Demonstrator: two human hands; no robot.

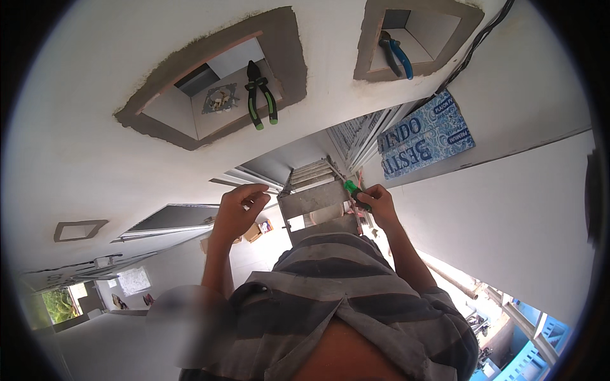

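Observation:
My right hand [379, 204] is wrapped round a screwdriver [352, 189] with a green and black handle. Its thin shaft points up and away, above the ladder. To the left, my left hand [244, 206] is raised with fingers curled and thumb close to the forefinger. Anything pinched there is too small to make out. Above it, a wall niche [166, 115] holds pliers [259, 98] with black and green handles. Beside them lies a grey metal plate [220, 100] with small pieces on it. Blue-handled pliers [396, 54] rest in a second niche [438, 35] at the upper right.
A metal stepladder [311, 202] stands right in front of my body. Blue patterned cardboard [427, 136] lies at the right, near a black cable [467, 58]. A small framed opening [81, 230] is at the far left. Blue plastic items [537, 346] sit low at the right.

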